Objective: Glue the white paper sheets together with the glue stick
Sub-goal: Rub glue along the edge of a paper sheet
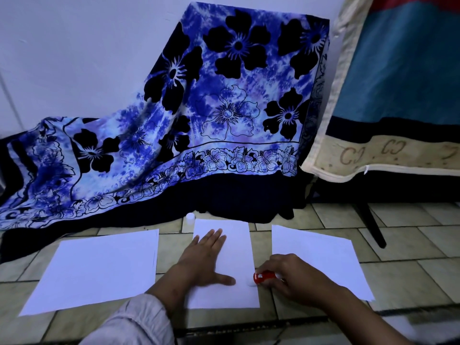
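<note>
Three white paper sheets lie on the tiled floor: a left sheet [99,267], a narrower middle sheet [236,247] and a right sheet [321,250]. My left hand [206,257] lies flat, fingers spread, pressing on the middle sheet. My right hand [296,277] grips a red glue stick [263,277], held sideways with its tip at the right edge of the middle sheet. A small white cap [190,216] stands on the floor just beyond the middle sheet.
A blue floral cloth [199,108] drapes over something behind the sheets and spreads onto the floor at left. At right a mattress-like pad [388,83] leans, with a dark leg [371,225] reaching the beige tiled floor [410,235].
</note>
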